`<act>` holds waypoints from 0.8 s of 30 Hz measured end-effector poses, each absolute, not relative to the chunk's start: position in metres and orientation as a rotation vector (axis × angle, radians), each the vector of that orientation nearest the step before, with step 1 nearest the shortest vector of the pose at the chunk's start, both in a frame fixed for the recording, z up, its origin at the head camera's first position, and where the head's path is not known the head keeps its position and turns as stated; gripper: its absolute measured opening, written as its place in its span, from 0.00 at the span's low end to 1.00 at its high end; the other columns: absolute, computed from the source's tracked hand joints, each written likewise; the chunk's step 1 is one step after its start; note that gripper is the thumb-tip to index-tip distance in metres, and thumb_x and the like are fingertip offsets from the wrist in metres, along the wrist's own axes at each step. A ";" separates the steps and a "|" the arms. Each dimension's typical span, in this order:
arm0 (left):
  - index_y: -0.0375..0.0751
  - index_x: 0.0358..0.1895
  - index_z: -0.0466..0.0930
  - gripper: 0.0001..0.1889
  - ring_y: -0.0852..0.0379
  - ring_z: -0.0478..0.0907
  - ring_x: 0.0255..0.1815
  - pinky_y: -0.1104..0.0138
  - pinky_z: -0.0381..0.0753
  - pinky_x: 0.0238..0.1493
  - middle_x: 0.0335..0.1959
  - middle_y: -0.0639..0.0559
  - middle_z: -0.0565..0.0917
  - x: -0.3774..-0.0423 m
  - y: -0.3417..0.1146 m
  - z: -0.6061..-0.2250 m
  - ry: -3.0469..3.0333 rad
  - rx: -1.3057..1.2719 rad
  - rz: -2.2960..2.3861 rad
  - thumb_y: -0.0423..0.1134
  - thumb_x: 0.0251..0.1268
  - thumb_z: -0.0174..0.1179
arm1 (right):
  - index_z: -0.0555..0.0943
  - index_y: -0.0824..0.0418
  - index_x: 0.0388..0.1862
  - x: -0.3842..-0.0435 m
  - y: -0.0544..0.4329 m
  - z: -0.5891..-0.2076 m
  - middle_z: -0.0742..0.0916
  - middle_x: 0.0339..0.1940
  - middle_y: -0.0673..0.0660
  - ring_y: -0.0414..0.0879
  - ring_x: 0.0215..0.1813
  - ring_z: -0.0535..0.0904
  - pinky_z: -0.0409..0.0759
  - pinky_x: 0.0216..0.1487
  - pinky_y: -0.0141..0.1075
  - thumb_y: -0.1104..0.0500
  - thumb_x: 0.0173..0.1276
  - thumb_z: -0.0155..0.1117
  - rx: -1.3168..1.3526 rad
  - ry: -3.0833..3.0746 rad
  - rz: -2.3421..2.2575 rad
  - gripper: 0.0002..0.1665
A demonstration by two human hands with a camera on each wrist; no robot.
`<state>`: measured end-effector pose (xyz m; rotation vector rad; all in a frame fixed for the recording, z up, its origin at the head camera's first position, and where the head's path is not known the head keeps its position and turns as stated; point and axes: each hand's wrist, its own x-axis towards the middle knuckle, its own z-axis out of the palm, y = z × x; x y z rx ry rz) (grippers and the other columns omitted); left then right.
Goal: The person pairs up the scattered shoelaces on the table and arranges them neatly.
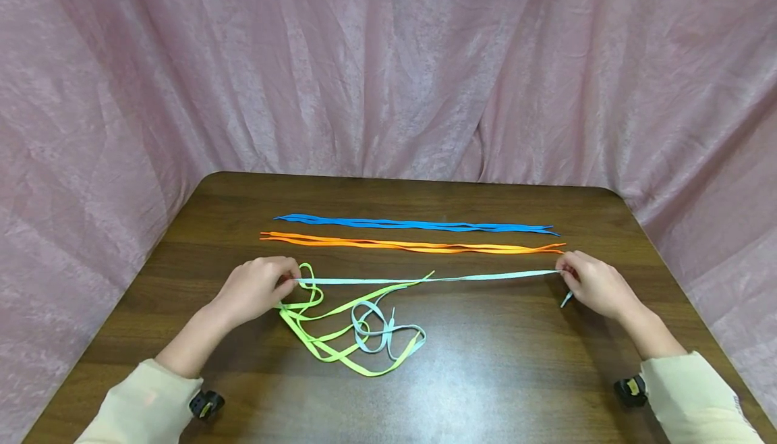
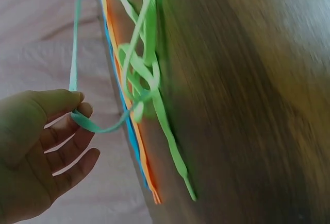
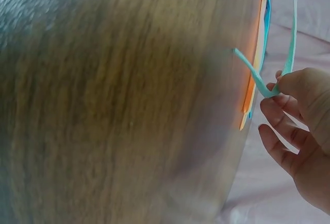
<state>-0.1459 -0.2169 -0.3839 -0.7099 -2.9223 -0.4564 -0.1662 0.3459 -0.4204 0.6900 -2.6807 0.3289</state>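
A pale mint shoelace (image 1: 485, 276) is stretched straight across between both hands. My left hand (image 1: 260, 286) pinches it between thumb and index finger, the other fingers loosely bent in the left wrist view. Near its other end my right hand (image 1: 597, 283) pinches it too, and a short tip hangs below the fingers. The rest of the mint lace lies in loops on the table, tangled with a yellow-green shoelace (image 1: 330, 353) beside the left hand. In the right wrist view the mint lace (image 3: 294, 33) runs up from the thumb.
Blue shoelaces (image 1: 388, 223) lie straight across the wooden table (image 1: 516, 376) toward its far edge. Orange shoelaces (image 1: 400, 245) run parallel just in front of them. Pink curtains (image 1: 388, 66) hang behind the table.
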 end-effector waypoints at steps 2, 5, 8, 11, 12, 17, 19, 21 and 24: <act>0.50 0.29 0.78 0.05 0.66 0.66 0.19 0.68 0.65 0.18 0.22 0.63 0.76 -0.148 -0.222 -0.385 -2.927 -0.698 -0.461 0.33 0.54 0.62 | 0.75 0.55 0.27 -0.166 0.347 -0.421 0.73 0.23 0.43 0.35 0.25 0.66 0.67 0.23 0.34 0.71 0.50 0.63 0.691 -2.681 0.325 0.12; 0.50 0.29 0.78 0.06 0.65 0.69 0.21 0.67 0.68 0.20 0.23 0.62 0.77 -0.152 -0.231 -0.387 -2.931 -0.683 -0.455 0.33 0.54 0.62 | 0.75 0.56 0.28 -0.166 0.349 -0.422 0.73 0.23 0.43 0.35 0.24 0.66 0.67 0.23 0.34 0.71 0.49 0.63 0.696 -2.676 0.318 0.12; 0.50 0.29 0.79 0.05 0.65 0.71 0.22 0.66 0.69 0.21 0.23 0.62 0.79 -0.156 -0.239 -0.389 -2.941 -0.662 -0.453 0.33 0.54 0.62 | 0.75 0.56 0.28 -0.167 0.351 -0.423 0.74 0.23 0.44 0.36 0.24 0.66 0.67 0.22 0.33 0.71 0.49 0.63 0.701 -2.672 0.312 0.13; 0.50 0.29 0.79 0.05 0.64 0.70 0.21 0.65 0.69 0.22 0.23 0.61 0.78 -0.160 -0.247 -0.390 -2.950 -0.638 -0.450 0.33 0.54 0.62 | 0.75 0.56 0.28 -0.168 0.354 -0.423 0.75 0.24 0.44 0.36 0.24 0.67 0.67 0.23 0.34 0.71 0.49 0.63 0.696 -2.677 0.305 0.13; 0.49 0.29 0.79 0.05 0.64 0.71 0.21 0.64 0.70 0.22 0.23 0.61 0.79 -0.161 -0.250 -0.390 -2.952 -0.629 -0.448 0.33 0.54 0.62 | 0.75 0.56 0.28 -0.168 0.355 -0.423 0.75 0.24 0.44 0.37 0.24 0.67 0.67 0.23 0.34 0.71 0.49 0.63 0.693 -2.683 0.303 0.13; 0.50 0.29 0.81 0.05 0.60 0.74 0.24 0.60 0.72 0.24 0.26 0.58 0.81 -0.169 -0.262 -0.393 -2.955 -0.579 -0.438 0.33 0.55 0.62 | 0.75 0.57 0.28 -0.170 0.359 -0.423 0.76 0.25 0.45 0.38 0.25 0.67 0.68 0.23 0.35 0.71 0.50 0.63 0.683 -2.696 0.291 0.12; 0.50 0.30 0.81 0.05 0.59 0.75 0.25 0.58 0.73 0.25 0.27 0.57 0.82 -0.172 -0.267 -0.394 -2.960 -0.557 -0.437 0.33 0.55 0.62 | 0.75 0.57 0.28 -0.171 0.360 -0.423 0.76 0.25 0.45 0.38 0.25 0.68 0.68 0.23 0.35 0.71 0.49 0.63 0.680 -2.696 0.287 0.12; 0.50 0.30 0.82 0.05 0.58 0.75 0.26 0.58 0.73 0.25 0.28 0.55 0.82 -0.176 -0.271 -0.394 -2.967 -0.537 -0.435 0.33 0.55 0.61 | 0.75 0.56 0.28 -0.172 0.361 -0.423 0.76 0.25 0.46 0.38 0.25 0.68 0.68 0.23 0.36 0.71 0.49 0.63 0.677 -2.698 0.287 0.12; 0.48 0.31 0.82 0.04 0.58 0.75 0.26 0.58 0.73 0.25 0.29 0.54 0.83 -0.182 -0.276 -0.395 -2.973 -0.510 -0.424 0.33 0.56 0.61 | 0.75 0.56 0.28 -0.173 0.362 -0.423 0.77 0.25 0.47 0.39 0.26 0.70 0.69 0.23 0.37 0.72 0.48 0.63 0.676 -2.706 0.301 0.13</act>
